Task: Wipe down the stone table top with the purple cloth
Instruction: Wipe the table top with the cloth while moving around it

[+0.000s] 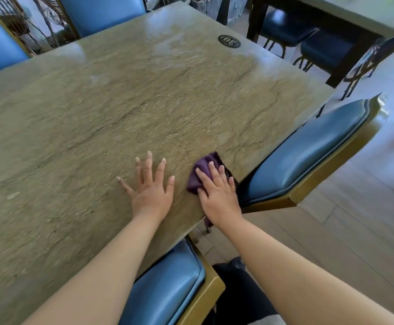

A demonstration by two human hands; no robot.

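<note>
Right hand (218, 195) flat, fingers straight, pressing purple cloth (205, 167) at stone table top (121, 109) near corner. Left hand (151, 191) beside cloth, splayed flat. Round black emblem (229, 41) far across table, writing unreadable.

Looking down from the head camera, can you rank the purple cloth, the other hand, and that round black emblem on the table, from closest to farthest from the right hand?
1. purple cloth: directly under the right hand, at the table's near right edge.
2. left hand: flat on the stone, just to its left.
3. round black emblem: far across the table, near the opposite edge.
</note>
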